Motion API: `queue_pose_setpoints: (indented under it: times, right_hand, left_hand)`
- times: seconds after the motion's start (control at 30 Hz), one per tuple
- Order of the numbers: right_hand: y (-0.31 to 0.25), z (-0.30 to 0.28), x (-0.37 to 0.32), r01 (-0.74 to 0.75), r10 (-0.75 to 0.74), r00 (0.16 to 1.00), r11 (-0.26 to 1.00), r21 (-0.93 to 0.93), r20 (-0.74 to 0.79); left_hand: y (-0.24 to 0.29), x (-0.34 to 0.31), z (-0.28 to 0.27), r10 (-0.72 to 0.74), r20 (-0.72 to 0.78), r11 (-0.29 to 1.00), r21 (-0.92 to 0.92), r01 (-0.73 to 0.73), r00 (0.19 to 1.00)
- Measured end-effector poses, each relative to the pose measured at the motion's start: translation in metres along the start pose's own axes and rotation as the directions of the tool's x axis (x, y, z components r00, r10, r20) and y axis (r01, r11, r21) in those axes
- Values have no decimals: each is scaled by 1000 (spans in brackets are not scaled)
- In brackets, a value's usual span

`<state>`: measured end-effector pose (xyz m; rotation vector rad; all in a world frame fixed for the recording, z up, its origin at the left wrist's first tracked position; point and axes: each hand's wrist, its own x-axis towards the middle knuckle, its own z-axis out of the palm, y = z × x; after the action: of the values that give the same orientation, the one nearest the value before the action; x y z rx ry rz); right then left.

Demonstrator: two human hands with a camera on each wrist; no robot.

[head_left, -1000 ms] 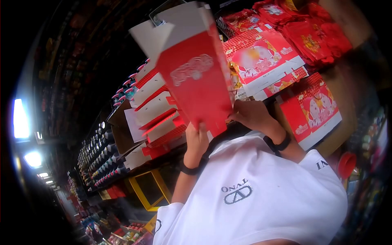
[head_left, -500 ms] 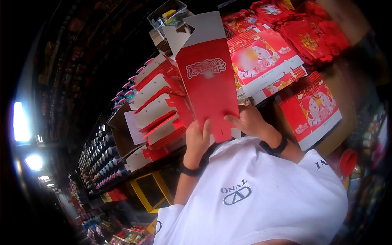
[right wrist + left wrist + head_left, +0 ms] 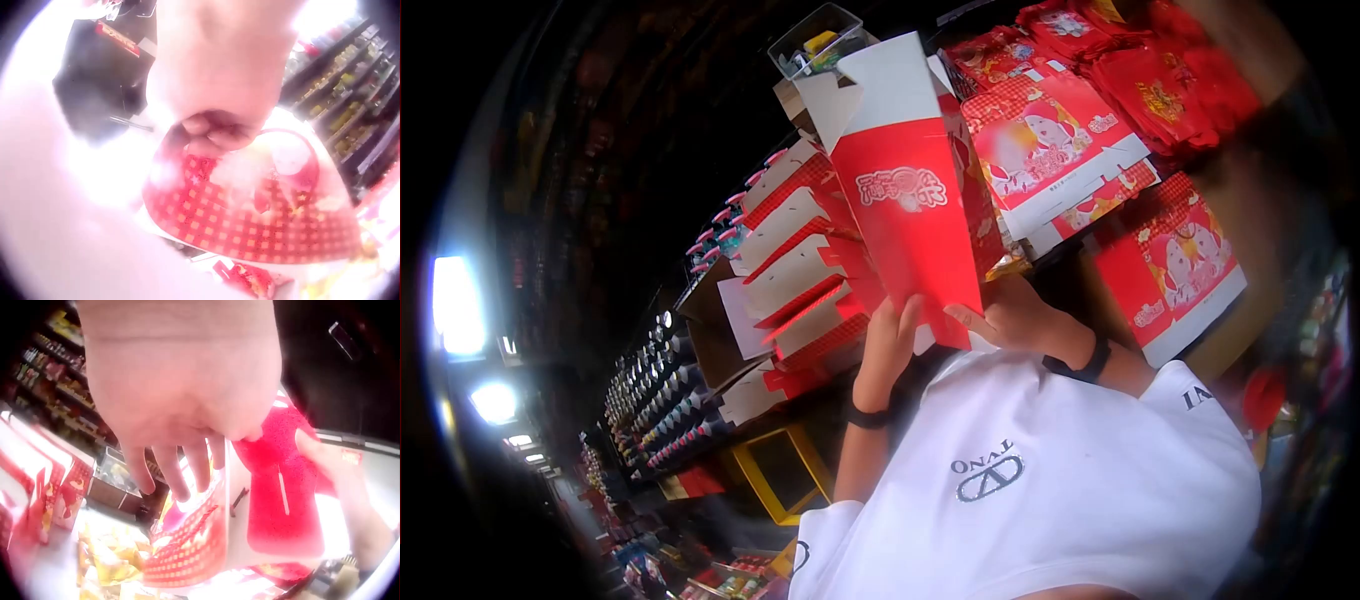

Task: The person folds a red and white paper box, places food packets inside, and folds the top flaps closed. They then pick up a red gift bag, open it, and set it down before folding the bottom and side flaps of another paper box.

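An upright red cardboard box (image 3: 910, 240) with white top flaps standing up is between my two hands, its top leaning away from the white shirt. My left hand (image 3: 887, 345) grips its lower left edge, thumb on the red front. At the lower right corner my right hand (image 3: 1030, 320) holds it, thumb across the front and the other fingers behind. Fingers (image 3: 178, 472) lie along the checkered side in the left wrist view, beside a red slotted flap (image 3: 284, 506). In the right wrist view, curled fingers (image 3: 212, 134) meet the edge of the checkered panel (image 3: 250, 231).
Several part-folded red and white boxes (image 3: 785, 275) stand in a row at left. Flat printed cartons (image 3: 1060, 150) and red bags (image 3: 1155, 95) lie at right. A clear plastic bin (image 3: 815, 40) sits behind the box. A yellow frame (image 3: 780, 475) is below, at left.
The box has come down and turned, so its printed right side now shows. My right thumb has moved from the edge onto the front. The left hand keeps its hold.
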<state>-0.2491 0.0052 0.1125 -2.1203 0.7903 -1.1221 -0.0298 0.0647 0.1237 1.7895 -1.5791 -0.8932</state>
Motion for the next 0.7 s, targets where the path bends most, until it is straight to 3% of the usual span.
queue_pose_setpoints:
  times: [0.03,0.13,0.23,0.27,0.33,0.43,0.53,0.63,0.7]
  right_hand:
    - [2,-2,-1,-13,16,997,999,-39,79]
    - [9,-2,-8,-42,81,960,988,-151,267]
    - [-4,-12,-5,-118,145,852,989,-85,504]
    - [-6,-11,-6,-87,98,871,995,-45,482]
    - [-11,-9,-10,-20,4,902,999,33,431]
    - [-6,-3,-16,107,-81,904,993,-40,419]
    - [-7,-9,-15,145,-136,911,989,8,389]
    - [-9,-11,-14,148,-130,894,989,-7,428]
    - [-10,-12,-15,71,-45,903,996,-45,427]
  left_hand:
    - [-4,1,-3,-26,41,996,-80,29,999]
    - [5,7,-12,79,-133,912,-389,-125,988]
    - [-17,26,-23,37,-211,863,-486,-138,977]
    - [-44,37,-22,48,-269,897,-412,-160,962]
    - [-34,46,-15,-29,-229,838,-535,-101,973]
    - [-21,38,-8,-140,-120,725,-688,19,983]
    - [-10,26,-3,-203,-68,611,-788,72,977]
    - [-28,21,2,-226,-82,497,-867,43,971]
    - [-30,20,3,-182,-63,462,-886,29,981]
